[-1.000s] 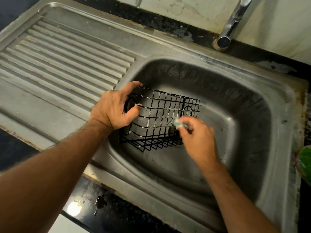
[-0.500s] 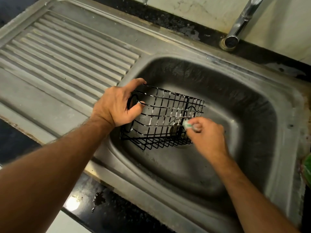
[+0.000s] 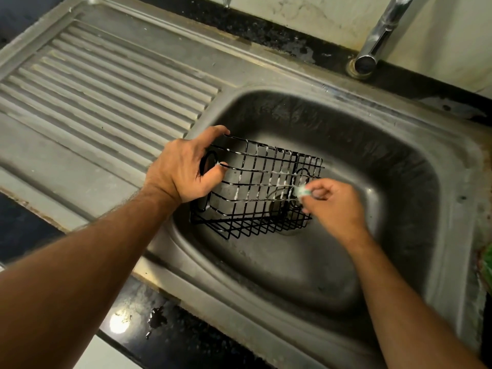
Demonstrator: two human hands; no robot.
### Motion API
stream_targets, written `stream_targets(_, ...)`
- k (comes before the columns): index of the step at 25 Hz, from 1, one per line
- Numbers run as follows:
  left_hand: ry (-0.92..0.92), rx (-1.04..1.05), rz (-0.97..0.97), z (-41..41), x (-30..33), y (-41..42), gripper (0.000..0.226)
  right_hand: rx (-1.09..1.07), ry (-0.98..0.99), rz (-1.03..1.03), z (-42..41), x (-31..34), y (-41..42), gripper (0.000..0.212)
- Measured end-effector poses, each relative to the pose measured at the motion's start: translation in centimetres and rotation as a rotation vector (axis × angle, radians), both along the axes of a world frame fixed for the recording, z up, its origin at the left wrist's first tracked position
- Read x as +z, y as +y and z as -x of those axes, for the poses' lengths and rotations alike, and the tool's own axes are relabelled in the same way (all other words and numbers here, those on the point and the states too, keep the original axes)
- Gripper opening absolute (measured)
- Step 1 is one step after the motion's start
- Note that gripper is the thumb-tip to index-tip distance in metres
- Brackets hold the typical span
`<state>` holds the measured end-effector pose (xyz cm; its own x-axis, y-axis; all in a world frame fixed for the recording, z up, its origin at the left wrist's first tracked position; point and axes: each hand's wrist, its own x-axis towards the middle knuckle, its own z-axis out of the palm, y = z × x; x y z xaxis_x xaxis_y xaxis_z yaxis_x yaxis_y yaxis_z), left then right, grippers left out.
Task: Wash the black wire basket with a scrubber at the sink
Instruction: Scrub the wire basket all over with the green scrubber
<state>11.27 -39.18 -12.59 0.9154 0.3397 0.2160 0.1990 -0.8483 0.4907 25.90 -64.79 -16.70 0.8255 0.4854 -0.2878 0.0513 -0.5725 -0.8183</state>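
A steel sink unit fills the scene, set into a dark counter. Along the left runs the ribbed drainboard, sloping toward the basin.

The left hand reaches in over the drainboard's inner edge and grips the left end of the basket. Its fingers curl over the top wire while the thumb hooks round a lower wire from the near side, so the hand is closed round that end.

The basket is black wire, a long rectangular shape, held in the left half of the sink just beside the basin's left wall. It is tilted, with one gridded side facing up toward the viewer and its lower edge down near the basin floor. White suds streak several of its wires. Whether it touches the floor cannot be told. The drain shows through the mesh under its right end.

The right hand comes in from the lower right. Its thumb and fingertips pinch a small pale green scrubber, which is pressed against the wires at the basket's right end. The hand looks slightly blurred.

At the back right corner of the unit, a chrome tap rises from the counter against a pale wall. Something green peeks in at the far right edge; what it is cannot be told.
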Motion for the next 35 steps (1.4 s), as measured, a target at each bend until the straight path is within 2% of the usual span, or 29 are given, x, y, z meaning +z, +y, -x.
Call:
stream_targets(2,-0.002,-0.006,0.002,-0.1,0.0,0.0,0.068,-0.139,0.096,0.068,-2.0,-1.1,-0.9,0.016)
stream_targets(4,-0.008,-0.006,0.011,0.0,0.0,0.0,0.069,-0.188,0.185,0.064,-2.4,-1.4,-0.9,0.017)
stream_targets(6,-0.013,-0.004,0.013,0.1,0.1,0.0,0.069,-0.208,0.195,0.018,-1.0,-0.6,-0.2,0.017)
stream_targets(11,-0.008,-0.019,0.005,0.1,0.1,-0.1,0.069,-0.047,0.119,-0.194,7.0,3.5,2.7,0.016)
stream_targets(13,-0.002,-0.028,-0.002,0.0,0.0,-0.1,0.069,0.090,-0.010,-0.258,9.1,4.4,3.4,0.015)
stream_targets(15,-0.001,-0.023,-0.010,0.0,0.1,0.1,0.069,0.210,-0.127,-0.234,9.2,3.9,3.1,0.015)
stream_targets(18,-0.005,-0.029,-0.007,0.1,0.0,0.2,0.069,0.120,-0.091,-0.042,6.6,2.3,1.2,0.017)
stream_targets(20,-0.014,-0.028,-0.007,0.1,-0.1,0.1,0.068,0.084,-0.111,0.017,5.7,2.2,0.6,0.017)
stream_targets(24,-0.017,-0.004,-0.008,0.1,-0.1,0.1,0.067,0.327,-0.327,-0.208,9.6,5.4,4.0,0.012)
stream_targets(26,-0.021,0.002,-0.021,0.2,-0.1,0.0,0.066,0.384,-0.401,-0.255,11.1,5.9,4.8,0.013)
stream_targets(29,-0.020,-0.002,-0.013,0.2,-0.2,0.0,0.066,0.328,-0.352,-0.102,9.0,4.0,2.7,0.013)
stream_targets(32,-0.012,0.005,-0.020,0.1,-0.3,0.1,0.066,0.169,-0.239,0.110,5.6,2.3,-0.1,0.015)
stream_targets(35,-0.005,0.015,-0.018,0.0,-0.2,0.1,0.066,0.206,-0.252,-0.002,6.1,3.3,1.4,0.011)
